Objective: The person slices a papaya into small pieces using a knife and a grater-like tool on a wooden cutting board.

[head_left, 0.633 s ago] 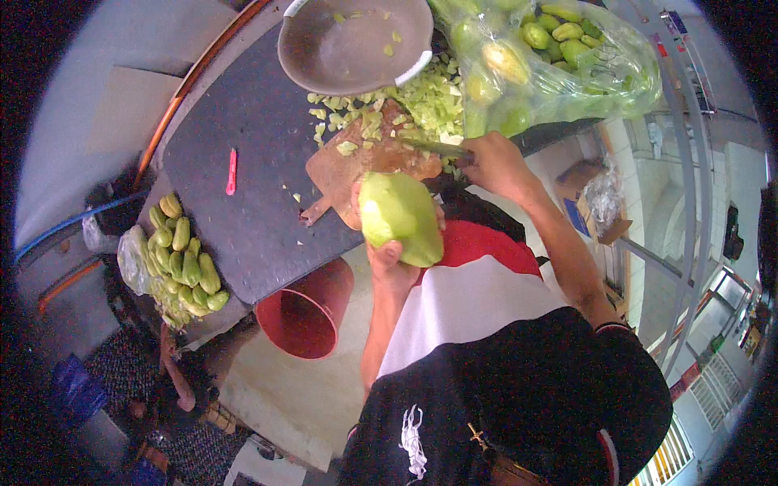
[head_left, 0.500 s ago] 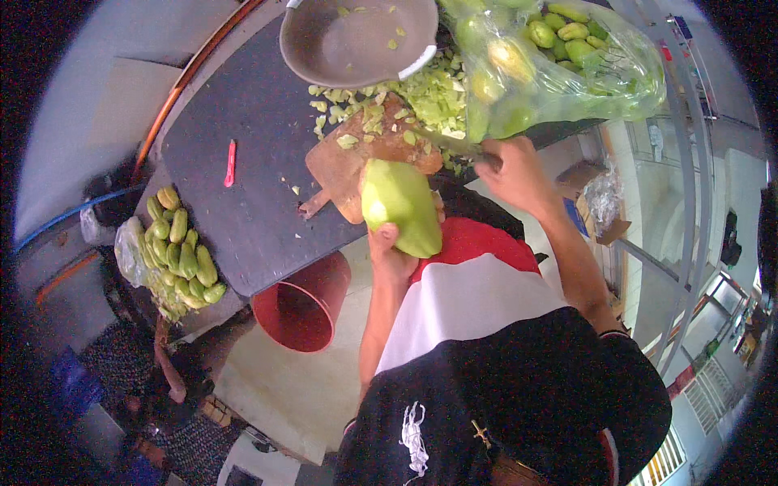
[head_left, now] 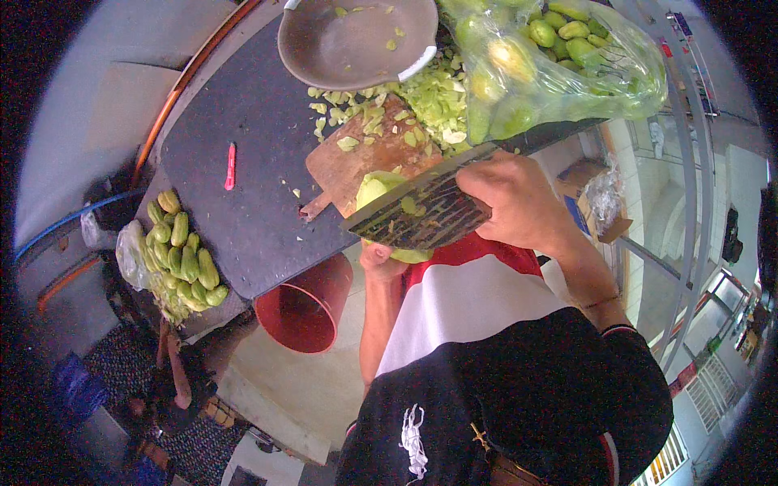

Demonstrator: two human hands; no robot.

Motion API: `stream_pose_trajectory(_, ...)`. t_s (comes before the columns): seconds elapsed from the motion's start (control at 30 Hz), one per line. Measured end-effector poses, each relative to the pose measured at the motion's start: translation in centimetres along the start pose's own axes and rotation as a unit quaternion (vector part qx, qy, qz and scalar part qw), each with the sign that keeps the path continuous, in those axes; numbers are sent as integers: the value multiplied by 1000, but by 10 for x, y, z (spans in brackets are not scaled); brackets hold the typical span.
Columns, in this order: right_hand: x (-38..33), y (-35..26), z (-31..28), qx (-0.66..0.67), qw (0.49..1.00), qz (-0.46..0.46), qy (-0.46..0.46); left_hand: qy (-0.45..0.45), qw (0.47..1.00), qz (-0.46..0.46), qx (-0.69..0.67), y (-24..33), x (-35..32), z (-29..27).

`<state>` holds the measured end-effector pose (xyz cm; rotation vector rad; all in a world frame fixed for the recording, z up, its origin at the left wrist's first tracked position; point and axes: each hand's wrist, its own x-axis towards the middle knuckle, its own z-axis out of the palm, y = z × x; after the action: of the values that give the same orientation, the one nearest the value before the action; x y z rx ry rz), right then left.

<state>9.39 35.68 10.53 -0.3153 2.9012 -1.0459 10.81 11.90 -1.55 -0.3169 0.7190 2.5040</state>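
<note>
My left hand [head_left: 378, 257] holds a large, pale green peeled fruit [head_left: 374, 186], which looks like a green papaya, from below at the table's near edge. My right hand [head_left: 512, 198] grips a cleaver [head_left: 417, 212] with a broad dark blade. The blade lies across the fruit and hides most of it; green scraps cling to its face. Whether the edge touches the fruit, I cannot tell. Just beyond, a wooden cutting board [head_left: 344, 166] with a short handle carries several green peelings. A heap of pale green peelings [head_left: 438, 105] lies behind and beside the board.
A grey basin [head_left: 296, 57] stands at the back, beside a clear plastic bag [head_left: 486, 105] of green fruit. A pink cutter [head_left: 231, 166] lies on the dark table [head_left: 235, 227]. Below its edge is a red bucket [head_left: 320, 324]. Cucumber-like vegetables [head_left: 182, 255] lie left, near another person's arm [head_left: 178, 373].
My right hand has brought the cleaver from above the board toward me and across the fruit, its broad face now showing. My left hand keeps its hold, with the fruit a little lower.
</note>
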Motion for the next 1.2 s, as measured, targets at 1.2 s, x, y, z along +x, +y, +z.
stream_pose_trajectory(1.2,-9,41,3,-40,994,99,-7,-53,958,40,280,22,7,29)
